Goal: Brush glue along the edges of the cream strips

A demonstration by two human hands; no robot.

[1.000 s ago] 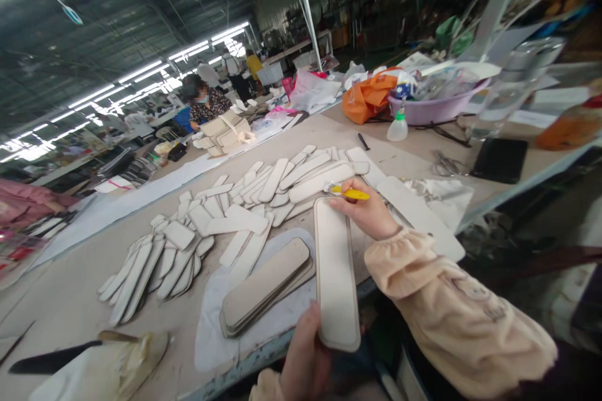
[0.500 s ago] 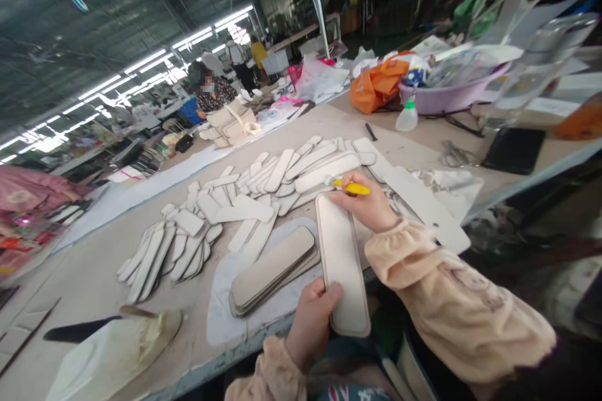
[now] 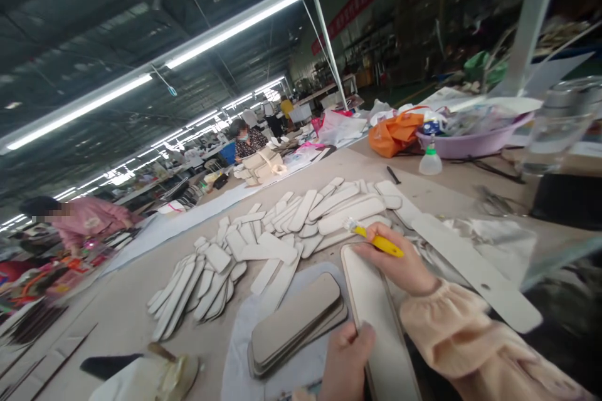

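My left hand grips the near end of a long cream rounded strip, thumb pressed on its face. At the strip's far end my right hand is closed round a yellow-handled brush, its pale tip pointing left just past the strip. A peach sleeve covers my right forearm. Left of the strip lies a small stack of tan rounded pieces on a white sheet. Beyond them, several cream strips are fanned out over the beige table.
A lilac basin full of clutter, an orange bag and a small squeeze bottle stand at the back right. A glue-smeared dish with a dark-handled tool sits near left. Other people work at tables behind and at far left.
The view has tilted upward, so table and hands sit lower in the picture. My left hand has slid its grip up the strip's near end. My right hand still holds the brush at the far end.
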